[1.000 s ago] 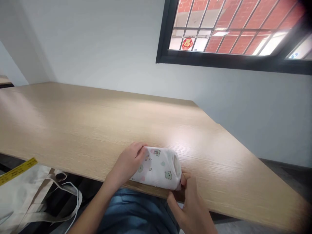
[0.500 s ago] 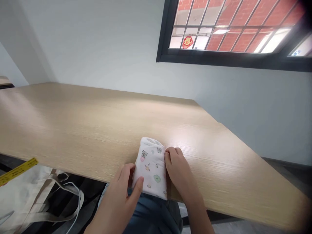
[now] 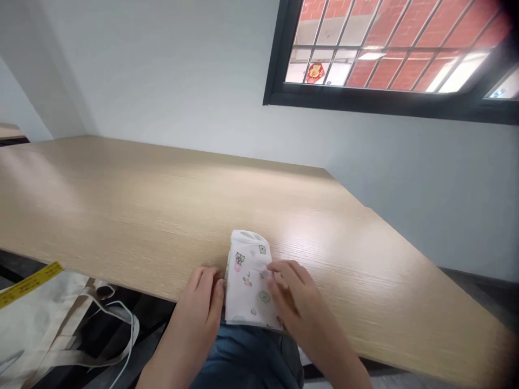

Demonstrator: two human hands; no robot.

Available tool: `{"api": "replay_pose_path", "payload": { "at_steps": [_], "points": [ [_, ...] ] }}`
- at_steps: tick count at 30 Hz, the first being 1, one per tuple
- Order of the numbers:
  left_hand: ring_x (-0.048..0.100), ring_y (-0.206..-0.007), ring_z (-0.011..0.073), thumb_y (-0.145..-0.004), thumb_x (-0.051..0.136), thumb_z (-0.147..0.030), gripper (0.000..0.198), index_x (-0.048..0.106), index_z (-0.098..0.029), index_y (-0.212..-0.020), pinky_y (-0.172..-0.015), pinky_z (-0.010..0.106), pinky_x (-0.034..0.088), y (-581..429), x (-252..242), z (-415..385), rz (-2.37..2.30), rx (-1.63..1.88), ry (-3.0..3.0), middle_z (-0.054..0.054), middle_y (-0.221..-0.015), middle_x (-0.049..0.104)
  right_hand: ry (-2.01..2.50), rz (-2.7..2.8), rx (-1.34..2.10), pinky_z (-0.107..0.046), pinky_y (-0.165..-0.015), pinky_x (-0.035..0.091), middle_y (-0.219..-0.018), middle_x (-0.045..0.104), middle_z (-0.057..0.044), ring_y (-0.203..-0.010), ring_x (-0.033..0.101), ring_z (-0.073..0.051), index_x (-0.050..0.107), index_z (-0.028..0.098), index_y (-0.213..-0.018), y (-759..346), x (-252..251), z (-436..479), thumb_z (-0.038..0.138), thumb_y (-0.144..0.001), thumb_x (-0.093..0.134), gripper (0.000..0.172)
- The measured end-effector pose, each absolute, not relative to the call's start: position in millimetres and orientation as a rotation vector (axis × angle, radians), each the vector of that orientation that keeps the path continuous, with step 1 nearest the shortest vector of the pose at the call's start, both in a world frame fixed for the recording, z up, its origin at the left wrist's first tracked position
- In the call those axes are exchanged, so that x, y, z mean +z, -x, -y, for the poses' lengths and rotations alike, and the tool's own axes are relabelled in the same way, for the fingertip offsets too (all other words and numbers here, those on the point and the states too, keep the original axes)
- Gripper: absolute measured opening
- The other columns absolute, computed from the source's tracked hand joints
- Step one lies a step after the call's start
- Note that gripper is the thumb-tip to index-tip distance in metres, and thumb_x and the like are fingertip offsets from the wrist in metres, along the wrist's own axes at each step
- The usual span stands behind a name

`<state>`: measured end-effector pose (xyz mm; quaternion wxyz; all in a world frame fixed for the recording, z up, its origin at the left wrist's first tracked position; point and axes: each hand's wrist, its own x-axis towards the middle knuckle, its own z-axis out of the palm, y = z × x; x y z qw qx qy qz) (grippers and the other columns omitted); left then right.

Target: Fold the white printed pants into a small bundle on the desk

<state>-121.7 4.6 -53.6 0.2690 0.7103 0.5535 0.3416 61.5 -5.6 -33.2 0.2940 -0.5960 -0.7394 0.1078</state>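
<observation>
Sliding in from the edge, the right hand [image 3: 295,302] had come to lie across the lower face of the folded white printed cloth [image 3: 247,265], its grip open and fingers spread; the left hand [image 3: 197,319] pressed against the cloth's left side, though whether that grip had closed on it could not be told; the cloth lay at the near edge of the table [image 3: 121,205], and looked light and soft, best held by both long folded sides

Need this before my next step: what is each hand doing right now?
Left hand: open, fingers against the edge of the folded cloth, no clear grip.
Right hand: open, fingers resting on top of the cloth, not gripping.
</observation>
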Motion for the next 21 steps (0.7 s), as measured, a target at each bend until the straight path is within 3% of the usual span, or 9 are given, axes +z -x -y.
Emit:
{"api": "replay_pose_path", "payload": {
  "at_steps": [3,6,9,14,18,21],
  "points": [
    [0.054,-0.082,0.0201,-0.092,0.023,-0.033,0.033,0.051,-0.02,-0.08,-0.075,0.037,0.045,118.4,-53.8,-11.3,-1.438,0.834,-2.003,0.006,-0.088,0.055,1.441,2.155,0.141,-0.042,-0.093,0.04,-0.126,0.043,-0.01,-0.118,0.037,-0.028,0.043,0.021,-0.121,-52.9,-45.2,15.7,0.033,-0.079,0.056,0.046],
    [0.054,-0.078,0.0193,-0.092,0.026,-0.033,0.032,0.052,-0.02,-0.079,-0.071,0.035,0.045,115.6,-51.5,-16.5,-1.41,0.818,-2.01,0.004,-0.083,0.055,1.436,2.212,-0.032,-0.051,-0.093,0.037,-0.131,0.039,-0.014,-0.12,0.032,-0.034,0.033,0.017,-0.131,-44.6,-59.2,13.4,0.031,-0.074,0.062,0.066],
    [0.054,-0.078,0.0176,-0.091,0.03,-0.031,0.029,0.054,-0.019,-0.078,-0.071,0.031,0.045,111.1,-51.3,-20.2,-1.309,0.846,-1.934,0.004,-0.083,0.054,1.429,2.218,-0.124,-0.052,-0.086,0.041,-0.122,0.048,-0.016,-0.11,0.042,-0.035,0.033,0.014,-0.131,-43.7,-62.8,9.8,0.025,-0.076,0.057,0.061],
    [0.053,-0.077,0.0165,-0.09,0.034,-0.031,0.031,0.056,-0.017,-0.073,-0.072,0.029,0.044,93.3,-48.8,-16.1,-1.162,0.818,-1.914,0.005,-0.083,0.052,1.408,2.188,-0.182,-0.04,-0.069,0.051,-0.101,0.06,-0.012,-0.086,0.056,-0.028,0.032,0.015,-0.132,-54.6,-48.3,18.9,0.018,-0.077,0.046,0.057],
    [0.055,-0.082,0.0163,-0.091,0.033,-0.031,0.033,0.06,-0.017,-0.078,-0.075,0.028,0.044,73.0,-43.6,-6.4,-1.008,0.777,-1.962,0.006,-0.089,0.055,1.439,2.137,-0.271,-0.036,-0.067,0.054,-0.104,0.062,-0.01,-0.087,0.061,-0.027,0.026,0.019,-0.136,-71.7,-46.6,36.9,0.021,-0.078,0.047,0.062],
    [0.056,-0.086,0.0182,-0.089,0.033,-0.027,0.031,0.062,-0.016,-0.088,-0.08,0.028,0.045,49.7,-49.9,1.5,-0.858,0.752,-2.04,0.009,-0.096,0.057,1.538,2.033,-0.213,-0.038,-0.058,0.056,-0.102,0.065,-0.008,-0.082,0.064,-0.029,0.033,0.029,-0.133,-95.3,-56.4,60.5,0.029,-0.072,0.055,0.065]
  ]
}}
